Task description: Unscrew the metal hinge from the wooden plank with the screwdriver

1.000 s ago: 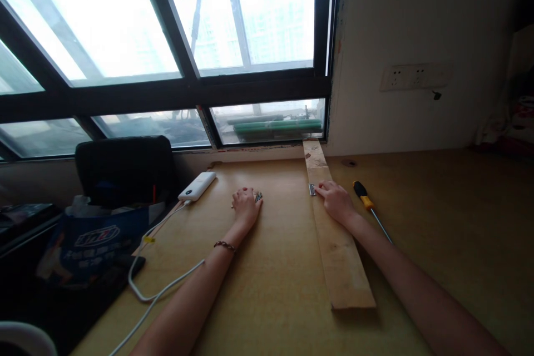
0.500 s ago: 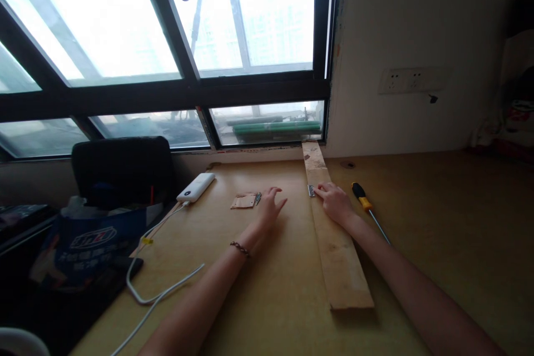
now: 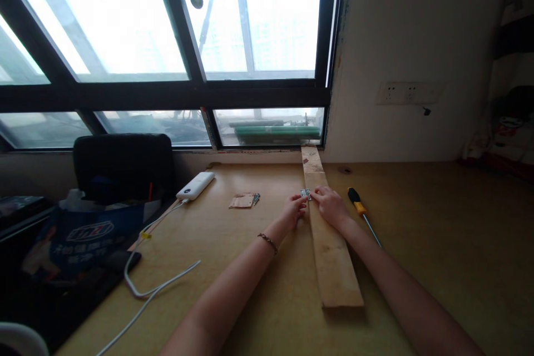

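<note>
A small silvery metal hinge lies at the left edge of a long wooden board, with its leaves spread out and one sticking out past the edge. My left hand pinches the outer leaf from the left, its other fingers curled. On the board, my right hand presses its fingertips on the hinge's inner side. The thumbs are partly hidden. To the right of the board lies a screwdriver with a black and yellow handle. Several screws rest beside a small flat piece of wood.
The board's far end reaches the window sill. A white power bank with a white cable lies along the left of the wooden table. A black chair and a blue bag stand beyond the left edge.
My left hand has moved right from near the screws to the hinge. The hinge's leaves now lie spread wider, with one past the board's edge. My right hand has stayed on the board.
</note>
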{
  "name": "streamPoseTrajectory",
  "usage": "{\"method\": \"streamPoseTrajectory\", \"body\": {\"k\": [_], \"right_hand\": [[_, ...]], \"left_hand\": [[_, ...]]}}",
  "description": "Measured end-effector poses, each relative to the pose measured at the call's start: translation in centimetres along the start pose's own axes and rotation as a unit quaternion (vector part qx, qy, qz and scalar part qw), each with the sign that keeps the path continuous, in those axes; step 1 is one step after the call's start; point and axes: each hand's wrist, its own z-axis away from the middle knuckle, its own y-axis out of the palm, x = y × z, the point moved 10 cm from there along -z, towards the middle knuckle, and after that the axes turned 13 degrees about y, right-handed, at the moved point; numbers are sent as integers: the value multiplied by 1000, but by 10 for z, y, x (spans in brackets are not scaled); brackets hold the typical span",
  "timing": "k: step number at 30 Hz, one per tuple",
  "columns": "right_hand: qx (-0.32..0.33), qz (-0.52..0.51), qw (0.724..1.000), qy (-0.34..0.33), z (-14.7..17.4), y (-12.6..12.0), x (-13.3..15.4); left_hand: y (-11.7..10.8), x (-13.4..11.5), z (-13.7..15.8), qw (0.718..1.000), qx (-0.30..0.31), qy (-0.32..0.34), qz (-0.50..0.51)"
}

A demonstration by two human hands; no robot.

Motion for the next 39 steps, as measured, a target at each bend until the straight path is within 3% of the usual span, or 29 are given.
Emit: {"method": "streamPoseTrajectory", "body": {"k": [4, 8, 10, 13, 16, 20, 24, 29, 39], "right_hand": [[-1, 6, 1000, -1, 1, -1, 2], [0, 9, 1000, 1, 6, -4, 0], [-15, 3, 1000, 5, 12, -11, -8], [-59, -21, 997, 37, 23, -25, -36], [-117, -57, 986, 103, 38, -38, -76], [-155, -100, 970, 160, 56, -41, -106], [-160, -123, 967, 159, 62, -38, -106], [-147, -126, 971, 138, 61, -33, -101], [-176, -121, 970, 115, 62, -31, -107]], "left_hand": [[-1, -16, 6, 996, -3, 74, -46], [-26, -41, 12, 984, -52, 129, -108], [-52, -62, 13, 974, -76, 161, -140], [-118, -101, 17, 941, -159, 192, -227], [-189, -135, 30, 874, -268, 184, -362], [-234, -149, 38, 797, -301, 136, -506], [-229, -146, 37, 763, -285, 114, -568], [-216, -141, 30, 754, -244, 92, -603], [-217, -132, 20, 715, -210, 94, -660]]}}
